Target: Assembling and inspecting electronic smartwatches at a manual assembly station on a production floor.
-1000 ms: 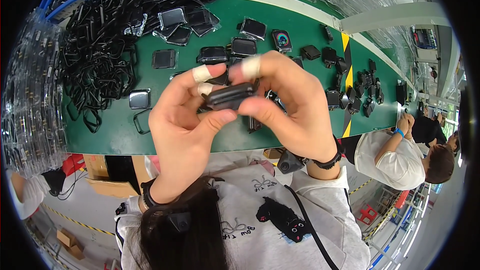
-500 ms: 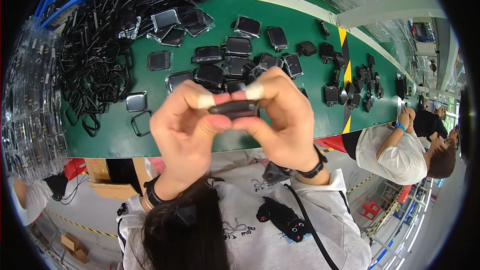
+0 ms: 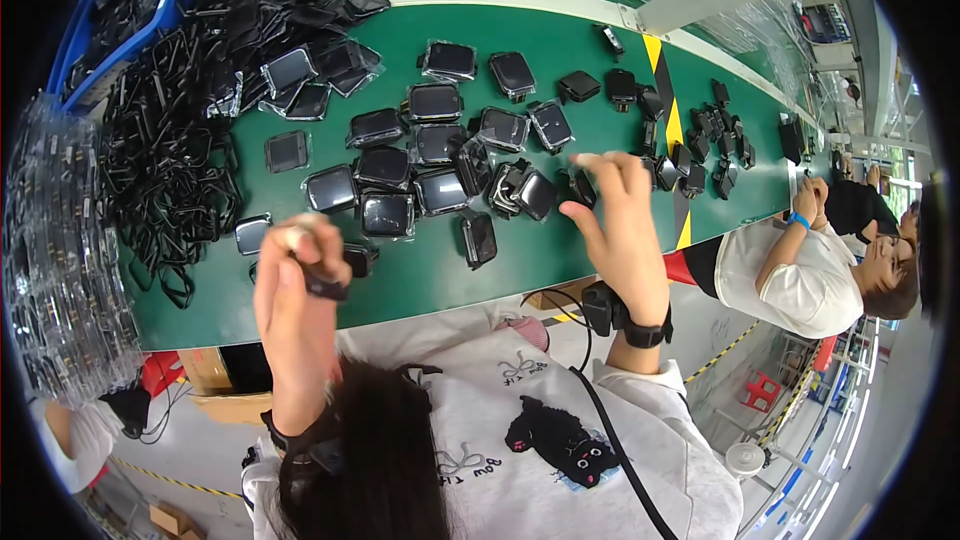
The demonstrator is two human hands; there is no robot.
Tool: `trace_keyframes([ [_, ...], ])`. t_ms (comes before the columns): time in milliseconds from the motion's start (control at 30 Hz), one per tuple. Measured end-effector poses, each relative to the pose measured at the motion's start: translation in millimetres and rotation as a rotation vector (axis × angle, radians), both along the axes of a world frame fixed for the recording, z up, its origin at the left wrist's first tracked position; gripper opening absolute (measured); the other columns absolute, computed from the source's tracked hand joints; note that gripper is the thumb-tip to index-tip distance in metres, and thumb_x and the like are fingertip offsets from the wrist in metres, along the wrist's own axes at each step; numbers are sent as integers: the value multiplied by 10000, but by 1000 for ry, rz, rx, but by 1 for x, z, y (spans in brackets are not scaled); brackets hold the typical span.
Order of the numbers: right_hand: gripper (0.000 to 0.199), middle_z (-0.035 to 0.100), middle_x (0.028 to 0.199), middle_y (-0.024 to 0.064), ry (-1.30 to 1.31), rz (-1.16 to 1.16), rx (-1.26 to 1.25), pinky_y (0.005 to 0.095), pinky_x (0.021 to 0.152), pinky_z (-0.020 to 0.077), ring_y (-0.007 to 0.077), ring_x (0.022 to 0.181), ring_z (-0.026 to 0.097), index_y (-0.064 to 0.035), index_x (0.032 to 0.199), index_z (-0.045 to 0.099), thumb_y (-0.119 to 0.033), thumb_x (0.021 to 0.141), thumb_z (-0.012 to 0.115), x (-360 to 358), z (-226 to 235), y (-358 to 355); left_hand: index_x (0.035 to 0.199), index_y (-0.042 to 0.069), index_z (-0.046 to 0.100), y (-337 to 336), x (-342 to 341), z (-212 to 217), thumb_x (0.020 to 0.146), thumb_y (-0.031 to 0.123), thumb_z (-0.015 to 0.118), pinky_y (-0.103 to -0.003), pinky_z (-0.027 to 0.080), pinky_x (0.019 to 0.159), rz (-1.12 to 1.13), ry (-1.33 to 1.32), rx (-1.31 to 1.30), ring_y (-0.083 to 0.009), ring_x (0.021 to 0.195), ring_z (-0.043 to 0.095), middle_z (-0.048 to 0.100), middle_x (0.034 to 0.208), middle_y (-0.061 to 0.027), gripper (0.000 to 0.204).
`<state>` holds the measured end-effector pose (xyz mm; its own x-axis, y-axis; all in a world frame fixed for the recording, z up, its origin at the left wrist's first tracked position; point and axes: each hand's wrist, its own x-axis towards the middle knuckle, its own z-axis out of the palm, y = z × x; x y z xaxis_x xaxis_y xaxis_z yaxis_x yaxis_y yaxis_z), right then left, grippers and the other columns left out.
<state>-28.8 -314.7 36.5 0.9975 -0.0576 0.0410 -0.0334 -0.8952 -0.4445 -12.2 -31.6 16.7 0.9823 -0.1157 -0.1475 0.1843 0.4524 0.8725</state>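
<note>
My left hand (image 3: pixel 300 280) is raised above the table's near edge, its fingers curled around a small black piece (image 3: pixel 328 286); motion blur hides its exact shape. Just beyond that hand, a dark device (image 3: pixel 357 258) lies on the green tabletop (image 3: pixel 420 275). Thumb and fingers spread, my right hand (image 3: pixel 625 230) holds nothing. Closest to it is a black device (image 3: pixel 579 186), partly behind the fingertips. Between the hands lie several watch-like square devices with dark screens, some in clear film, such as a wrapped one (image 3: pixel 386 213) and an upright-tilted one (image 3: pixel 479 239).
Black frames (image 3: pixel 165 160) are heaped at the left, beside stacked clear plastic trays (image 3: pixel 70 250). A blue bin (image 3: pixel 165 5) stands at the far left. Yellow-black tape (image 3: pixel 673 130) crosses the table, with more black devices around it. Another person (image 3: pixel 790 270) sits at the right.
Both hands were together gripping one black device. They have since parted: the left moved left with a black piece, the right moved right and opened. The view has shifted slightly.
</note>
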Motion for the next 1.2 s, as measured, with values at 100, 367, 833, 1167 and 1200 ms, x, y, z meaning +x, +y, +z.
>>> trace_keyframes([
  [100, 408, 434, 1139, 183, -51, 16, -19, 406, 901, 392, 373, 1062, 458, -11, 1140, 459, -14, 779, 650, -5, -19, -1, 933, 34, 443, -3, 1, 0, 700, 71, 746, -287, 387, 706, 19, -327, 922, -196, 798, 441, 450, 970, -90, 384],
  [367, 458, 419, 1179, 178, -114, 195, 41, 397, 884, 409, 360, 1072, 430, -33, 1187, 476, 85, 760, 591, 5, -11, 31, 1098, 4, 500, -25, 0, -16, 668, 211, 799, -449, 392, 805, 42, -564, 1567, -373, 953, 434, 444, 1047, -195, 563],
  [833, 378, 415, 1115, 225, 9, 56, 129, 415, 821, 434, 384, 944, 472, -16, 1145, 519, 3, 777, 604, -17, -7, 96, 1119, 41, 542, -50, 15, -5, 717, 47, 664, -436, 418, 758, -83, -635, 1436, -366, 929, 448, 447, 1073, -183, 420],
  [1167, 352, 471, 1108, 165, -145, 54, 182, 380, 734, 471, 321, 915, 517, -65, 1012, 590, 44, 680, 630, -21, -7, 78, 969, 31, 531, -43, 15, -20, 676, 94, 747, -424, 440, 738, -4, -771, 1353, -348, 899, 495, 496, 966, -151, 370],
  [1200, 314, 493, 1076, 151, -192, -11, 169, 361, 657, 484, 293, 824, 567, -69, 964, 613, 52, 675, 631, -15, -2, 70, 996, 32, 549, -44, 18, -19, 671, 90, 745, -408, 447, 720, 16, -817, 1336, -331, 863, 509, 510, 922, -135, 384],
])
